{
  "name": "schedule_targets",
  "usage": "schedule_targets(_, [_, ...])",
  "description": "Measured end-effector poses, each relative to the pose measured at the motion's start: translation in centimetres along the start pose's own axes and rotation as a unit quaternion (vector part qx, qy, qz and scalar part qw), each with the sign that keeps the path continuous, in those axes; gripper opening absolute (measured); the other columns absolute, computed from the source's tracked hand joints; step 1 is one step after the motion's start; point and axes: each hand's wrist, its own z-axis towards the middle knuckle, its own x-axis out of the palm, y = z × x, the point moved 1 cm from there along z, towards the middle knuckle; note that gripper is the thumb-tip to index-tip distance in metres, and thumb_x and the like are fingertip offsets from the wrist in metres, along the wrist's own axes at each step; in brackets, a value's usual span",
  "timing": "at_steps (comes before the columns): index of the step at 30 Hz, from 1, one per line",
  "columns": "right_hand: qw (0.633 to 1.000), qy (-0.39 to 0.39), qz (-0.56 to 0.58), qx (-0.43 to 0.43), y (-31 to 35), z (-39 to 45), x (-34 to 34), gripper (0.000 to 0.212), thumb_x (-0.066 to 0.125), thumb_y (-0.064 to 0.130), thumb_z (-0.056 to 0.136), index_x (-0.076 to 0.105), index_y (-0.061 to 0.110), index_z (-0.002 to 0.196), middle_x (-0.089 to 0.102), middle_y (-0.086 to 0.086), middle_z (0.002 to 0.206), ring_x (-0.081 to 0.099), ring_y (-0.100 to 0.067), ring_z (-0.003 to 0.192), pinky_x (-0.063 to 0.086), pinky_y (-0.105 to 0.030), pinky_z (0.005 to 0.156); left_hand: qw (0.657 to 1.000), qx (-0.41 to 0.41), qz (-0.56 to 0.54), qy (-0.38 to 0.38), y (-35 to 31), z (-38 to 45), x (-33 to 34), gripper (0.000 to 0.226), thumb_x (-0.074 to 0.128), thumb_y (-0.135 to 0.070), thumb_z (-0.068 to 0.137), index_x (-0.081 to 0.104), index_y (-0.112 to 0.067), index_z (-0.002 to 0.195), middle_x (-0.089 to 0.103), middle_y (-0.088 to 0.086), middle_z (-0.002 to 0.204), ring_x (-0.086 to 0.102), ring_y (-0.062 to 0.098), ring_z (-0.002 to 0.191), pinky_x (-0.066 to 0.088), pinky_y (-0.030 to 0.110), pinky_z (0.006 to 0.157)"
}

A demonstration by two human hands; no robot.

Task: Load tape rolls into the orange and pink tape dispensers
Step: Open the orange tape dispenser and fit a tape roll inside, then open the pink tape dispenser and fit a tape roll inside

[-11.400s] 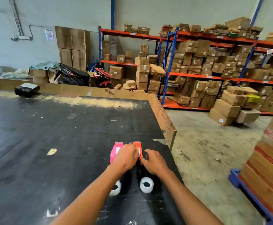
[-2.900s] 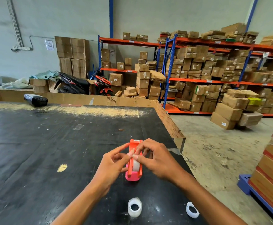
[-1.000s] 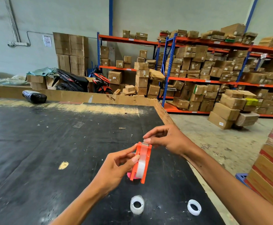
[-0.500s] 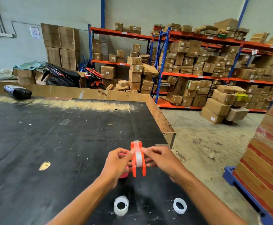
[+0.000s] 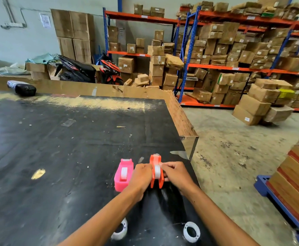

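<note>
Head view, both hands (image 5: pixel 160 174) gripping orange dispenser (image 5: pixel 156 170) (upright), pink dispenser (image 5: pixel 124 174) just left.

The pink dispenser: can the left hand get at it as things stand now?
Probably yes. The pink dispenser stands just left of the left hand, with nothing between them, but that hand would first have to release the orange dispenser.

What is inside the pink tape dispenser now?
A white tape roll sits in the slot of the pink tape dispenser. Only its upper curve shows; the rest is hidden by the pink walls.
</note>
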Motion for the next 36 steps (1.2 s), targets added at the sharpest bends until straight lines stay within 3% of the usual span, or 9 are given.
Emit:
schedule_targets(3, [1.0, 0.016, -0.008, 0.001, -0.8, 0.3, 0.2, 0.027, 0.052, 0.011, 0.088, 0.074, 0.014, 0.073, 0.075, -0.018, 0.087, 0.071, -0.026, 0.078, 0.061, -0.044, 0.075, 0.999, 0.008, 0.032, -0.024, 0.6, 0.1, 0.1, 0.025, 0.049, -0.005, 0.082, 0.072, 0.005, 0.089, 0.073, 0.028, 0.099, 0.061, 0.022, 0.075, 0.047, 0.034, 0.07])
schedule_targets(8, [1.0, 0.023, -0.01, -0.007, -1.0, 0.5, 0.1, 0.032, 0.052, 0.013, 0.089, 0.073, 0.02, 0.067, 0.073, -0.008, 0.078, 0.068, -0.015, 0.072, 0.061, -0.032, 0.065, 0.997, 0.023, 0.064, -0.03, 1.1, 0.3, 0.1, 0.027, 0.048, -0.008, 0.086, 0.07, 0.006, 0.093, 0.072, 0.028, 0.102, 0.064, 0.028, 0.081, 0.054, 0.048, 0.083])
schedule_targets(12, [0.998, 0.037, -0.049, -0.012, -0.9, 0.5, 0.0, 0.03, 0.052, 0.02, 0.09, 0.071, 0.028, 0.069, 0.075, -0.008, 0.086, 0.066, -0.016, 0.076, 0.058, -0.032, 0.069, 0.997, 0.033, 0.063, -0.043, 0.9, -0.1, 0.1, 0.031, 0.04, -0.008, 0.09, 0.068, 0.007, 0.086, 0.07, 0.019, 0.085, 0.056, 0.022, 0.073, 0.045, 0.033, 0.067])
schedule_targets(16, [0.996, 0.012, -0.075, -0.048, -0.5, 0.4, -0.1, 0.021, 0.054, 0.02, 0.09, 0.074, 0.023, 0.083, 0.07, 0.004, 0.084, 0.061, -0.007, 0.077, 0.049, -0.021, 0.069, 0.993, 0.047, 0.096, -0.049, 0.7, -1.1, -0.6, 0.037, 0.039, -0.004, 0.089, 0.045, -0.018, 0.056, 0.046, -0.002, 0.059, 0.039, 0.01, 0.054, 0.033, 0.017, 0.046])
schedule_targets(19, [0.982, -0.076, -0.084, -0.148, 0.9, 0.3, 0.1, 0.015, 0.059, 0.014, 0.089, 0.073, 0.017, 0.095, 0.067, 0.014, 0.084, 0.06, 0.002, 0.082, 0.042, -0.008, 0.069, 0.989, 0.092, 0.103, -0.055, 0.1, -1.9, -2.6, 0.023, 0.05, -0.007, 0.09, 0.063, -0.022, 0.079, 0.061, -0.008, 0.072, 0.054, 0.004, 0.067, 0.049, 0.013, 0.065])
schedule_targets(23, [0.967, -0.033, -0.127, -0.219, 3.6, -0.3, 2.6, 0.014, 0.065, 0.009, 0.084, 0.074, 0.011, 0.094, 0.071, 0.003, 0.087, 0.06, 0.004, 0.075, 0.041, 0.0, 0.066, 0.973, 0.155, 0.137, -0.099, -1.2, -2.3, -6.4, 0.03, 0.062, -0.002, 0.082, 0.069, -0.006, 0.111, 0.071, 0.004, 0.094, 0.064, 0.013, 0.084, 0.053, 0.033, 0.083])
schedule_targets(28, [0.935, 0.11, -0.286, -0.18, 5.7, -0.9, 6.8, 0.026, 0.065, 0.008, 0.08, 0.072, 0.011, 0.105, 0.074, -0.005, 0.099, 0.061, -0.012, 0.085, 0.046, -0.018, 0.075, 0.936, 0.134, 0.324, -0.013, -0.3, -1.5, -11.2, 0.073, 0.075, -0.012, 0.074, 0.045, -0.009, 0.14, 0.055, 0.007, 0.14, 0.05, 0.019, 0.131, 0.037, 0.026, 0.108])
schedule_targets(33, [0.863, 0.148, -0.477, -0.081, 6.5, -1.0, 9.9, 0.012, 0.063, 0.009, 0.075, 0.069, 0.01, 0.085, 0.064, -0.011, 0.084, 0.062, -0.028, 0.082, 0.04, -0.028, 0.064, 0.912, 0.187, 0.362, 0.047, 1.7, -1.0, -12.4, 0.039, 0.08, -0.029, 0.071, 0.071, -0.02, 0.108, 0.076, 0.011, 0.095, 0.056, 0.009, 0.069, 0.043, 0.021, 0.07])
schedule_targets(36, [0.844, 0.125, -0.519, -0.061, 6.8, -0.9, 11.0, 0.022, 0.062, 0.009, 0.074, 0.069, 0.008, 0.095, 0.067, -0.015, 0.103, 0.065, -0.033, 0.095, 0.041, -0.029, 0.069, 0.907, 0.204, 0.368, 0.027, 2.1, -0.7, -12.8, 0.041, 0.082, -0.037, 0.067, 0.072, -0.022, 0.104, 0.076, 0.01, 0.092, 0.066, 0.026, 0.08, 0.047, 0.027, 0.071])
